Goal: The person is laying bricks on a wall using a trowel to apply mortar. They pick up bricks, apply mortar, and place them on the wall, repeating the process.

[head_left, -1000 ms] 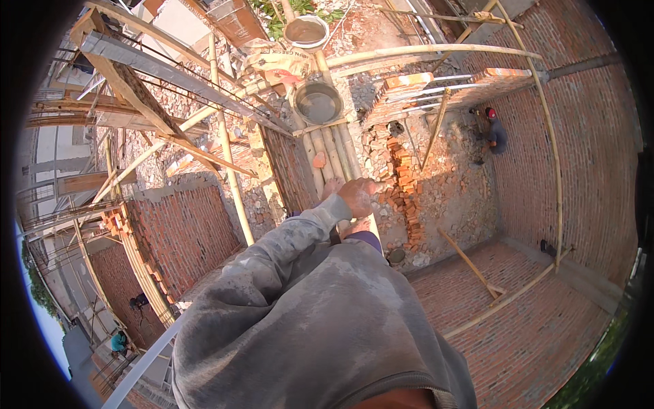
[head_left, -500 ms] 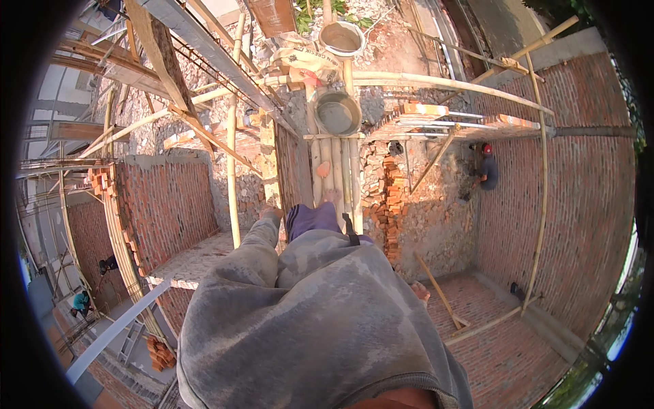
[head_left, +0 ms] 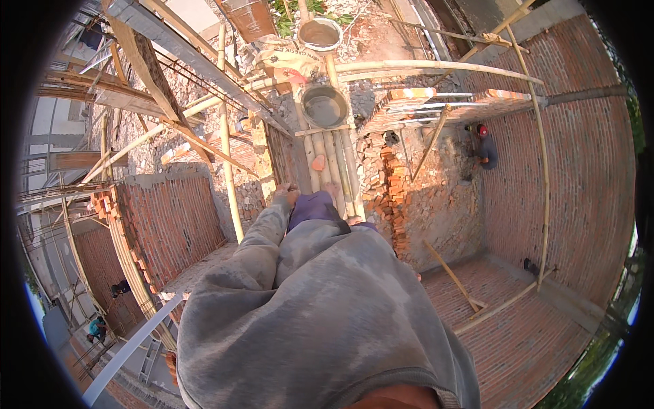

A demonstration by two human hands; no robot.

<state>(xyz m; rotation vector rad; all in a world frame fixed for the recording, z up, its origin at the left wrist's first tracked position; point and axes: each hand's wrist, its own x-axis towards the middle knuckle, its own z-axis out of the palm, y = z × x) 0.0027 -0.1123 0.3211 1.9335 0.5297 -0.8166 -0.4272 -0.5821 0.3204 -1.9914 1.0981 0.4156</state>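
My left hand (head_left: 289,193) is at the end of my outstretched, grey-sleeved arm, beside the lower end of an upright wooden board (head_left: 280,153). Its fingers are too small to make out, and whether it grips the board I cannot tell. Of my right hand (head_left: 419,277) only a sliver shows past the right side of my shirt. My bare foot (head_left: 332,189) stands on a walkway of bamboo poles (head_left: 332,151). Ahead on it lies an orange brick piece (head_left: 318,163). Beyond that sits a round bucket (head_left: 325,107) with grey mortar inside.
A second bucket (head_left: 320,34) and a pale sack (head_left: 289,60) are farther ahead. Bamboo rails (head_left: 443,66) cross the scaffold. Below on the right are stacked bricks (head_left: 395,198), a high brick wall (head_left: 558,177) and a person in a red cap (head_left: 485,150). Another person (head_left: 97,329) is low at left.
My left hand has shifted forward and to the right along the board. My right hand has slipped mostly behind my shirt. The view has turned slightly, and the buckets sit higher and farther left.
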